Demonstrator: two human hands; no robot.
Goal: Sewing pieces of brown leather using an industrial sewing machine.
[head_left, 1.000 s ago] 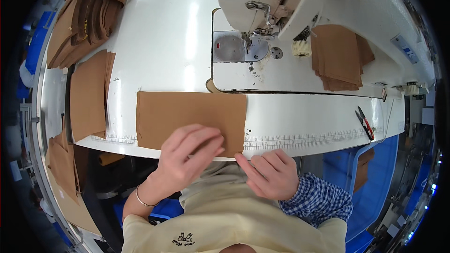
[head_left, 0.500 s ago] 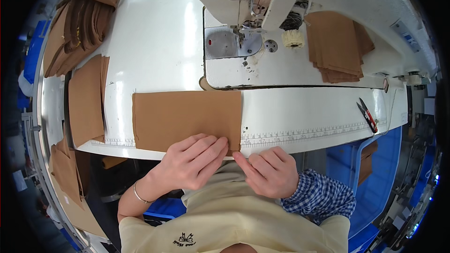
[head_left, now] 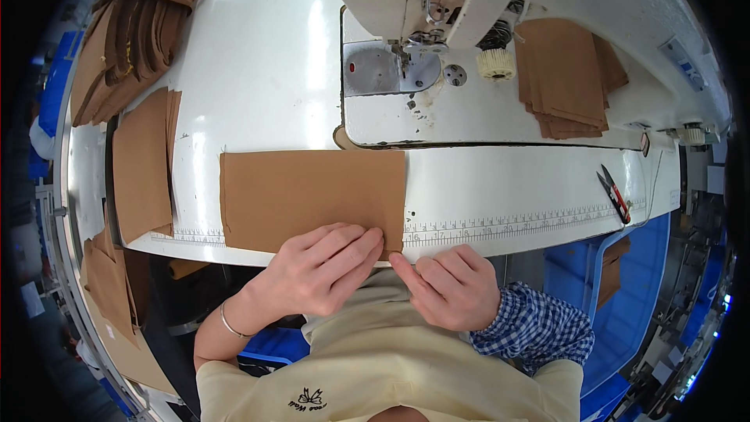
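A rectangular brown fabric piece [head_left: 308,191] lies flat along the front edge of the white sewing table, its right edge straight. My left hand [head_left: 326,267] has its fingers pressed together on the near edge, close to the lower right corner, with the thumb mostly hidden below. Just to the right, my right hand [head_left: 449,285] pinches that corner between thumb and forefinger, its other fingers curled in. A ruler strip [head_left: 500,224] runs along the table's front edge, partly covered by the fabric.
A white sewing machine [head_left: 383,0] stands at the back, brown pieces [head_left: 558,74] stacked on its bed. Red-handled thread snips [head_left: 615,194] lie at the right. Bundled brown fabric [head_left: 137,39] and more pieces [head_left: 142,168] sit at the left. A blue bin [head_left: 644,289] stands below right.
The view has shifted very slightly. Both hands stay at the fabric's near right corner, with hardly any visible movement.
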